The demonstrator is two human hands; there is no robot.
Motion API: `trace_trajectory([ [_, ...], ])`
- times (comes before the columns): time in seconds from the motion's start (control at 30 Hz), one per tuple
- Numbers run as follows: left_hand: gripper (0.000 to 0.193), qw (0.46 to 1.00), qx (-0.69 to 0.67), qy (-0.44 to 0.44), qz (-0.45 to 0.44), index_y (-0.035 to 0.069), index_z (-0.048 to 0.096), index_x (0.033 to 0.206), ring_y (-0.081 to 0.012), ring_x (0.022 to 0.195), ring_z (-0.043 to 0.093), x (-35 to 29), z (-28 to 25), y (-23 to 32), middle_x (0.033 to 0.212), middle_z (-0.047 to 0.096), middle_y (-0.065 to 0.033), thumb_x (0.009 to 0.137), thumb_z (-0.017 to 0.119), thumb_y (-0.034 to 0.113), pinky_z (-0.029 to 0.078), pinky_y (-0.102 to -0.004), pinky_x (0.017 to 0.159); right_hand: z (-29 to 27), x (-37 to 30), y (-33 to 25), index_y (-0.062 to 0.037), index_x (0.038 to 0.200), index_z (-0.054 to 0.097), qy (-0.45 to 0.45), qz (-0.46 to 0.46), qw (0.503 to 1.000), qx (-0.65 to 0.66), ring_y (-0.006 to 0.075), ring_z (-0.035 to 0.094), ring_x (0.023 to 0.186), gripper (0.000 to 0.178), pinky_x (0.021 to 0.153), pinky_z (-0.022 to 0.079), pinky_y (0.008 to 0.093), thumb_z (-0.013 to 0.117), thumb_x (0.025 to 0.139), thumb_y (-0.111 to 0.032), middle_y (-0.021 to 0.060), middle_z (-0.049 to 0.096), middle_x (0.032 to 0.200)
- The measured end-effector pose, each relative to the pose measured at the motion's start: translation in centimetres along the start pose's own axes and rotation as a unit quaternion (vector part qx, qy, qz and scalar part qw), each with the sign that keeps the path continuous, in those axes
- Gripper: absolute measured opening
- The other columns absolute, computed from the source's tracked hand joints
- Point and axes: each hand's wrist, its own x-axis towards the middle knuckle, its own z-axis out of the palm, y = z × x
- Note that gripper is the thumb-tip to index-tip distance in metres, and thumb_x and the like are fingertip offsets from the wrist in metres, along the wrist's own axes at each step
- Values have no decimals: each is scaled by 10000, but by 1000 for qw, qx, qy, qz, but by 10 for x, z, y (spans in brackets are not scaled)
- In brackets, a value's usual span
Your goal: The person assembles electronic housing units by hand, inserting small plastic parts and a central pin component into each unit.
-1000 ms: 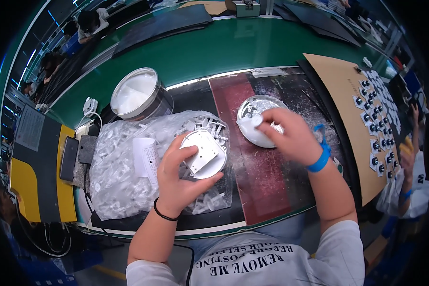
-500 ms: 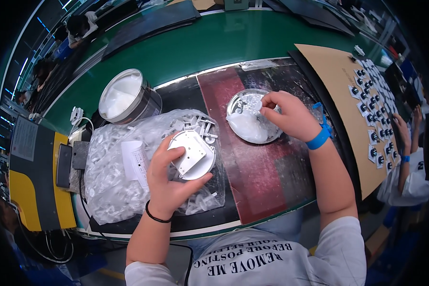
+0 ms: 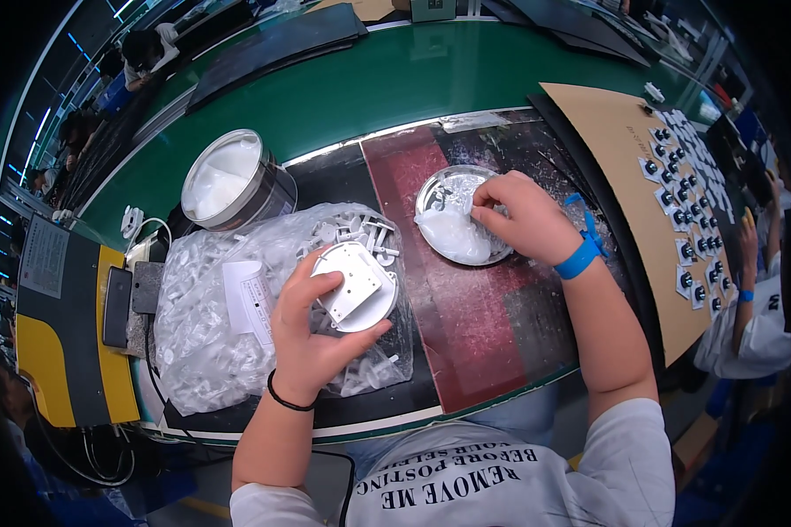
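- Holding one round white part [image 3: 360, 285], the left hand [image 3: 306, 329] is curved partway open around it, one digit over its face and another along its lower edge; the part sits above one clear plastic bag [image 3: 198, 338].
- One right hand [image 3: 527, 220], fingers drawn together in a near pinch, over one round metal dish [image 3: 446, 183]; from where I stand, I cannot tell whether anything is between the fingertips.
- One whitish, translucent mass [image 3: 455, 237] in that dish, right beside those fingertips.
- Two wristbands: one black band [image 3: 290, 393] at the left wrist, one blue band [image 3: 578, 256] at the right.
- Many white plastic pieces in the bag, heaped too thickly to count, and one paper slip [image 3: 248, 300] lying on top.
- One round tub [image 3: 272, 204] behind the bag, with white material [image 3: 220, 183] inside.
- One red strip [image 3: 461, 347] on the bench, running beneath the dish.
- One cardboard sheet [image 3: 620, 167] to the right, carrying roughly two dozen white pieces with black knobs, plus more plain white ones behind; they crowd too closely for an exact count.
- One yellow-and-grey machine [image 3: 66, 321] at the left.
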Motion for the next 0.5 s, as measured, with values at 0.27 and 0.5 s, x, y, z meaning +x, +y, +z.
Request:
trace_trajectory([
  [0.27, 682, 1000, -7, 0, 6, 111, 470, 1080, -331, 1028, 563, 2, 1, 2, 1186, 505, -232, 516, 850, 165, 469, -377, 855, 1, -1, 3, -37, 815, 619, -7, -2, 1000, -8, 276, 539, 852, 133, 781, 431, 366, 602, 768, -160, 100, 612, 803],
  [0.5, 685, 1000, -8, -2, 4, 112, 469, 1081, -336, 1028, 563, 1, 1, 2, 1184, 506, -234, 514, 850, 161, 469, -379, 855, -1, 0, 2, -57, 826, 632, -23, -10, 1000, -18, 281, 544, 865, 134, 794, 422, 378, 600, 779, -178, 102, 615, 819],
])
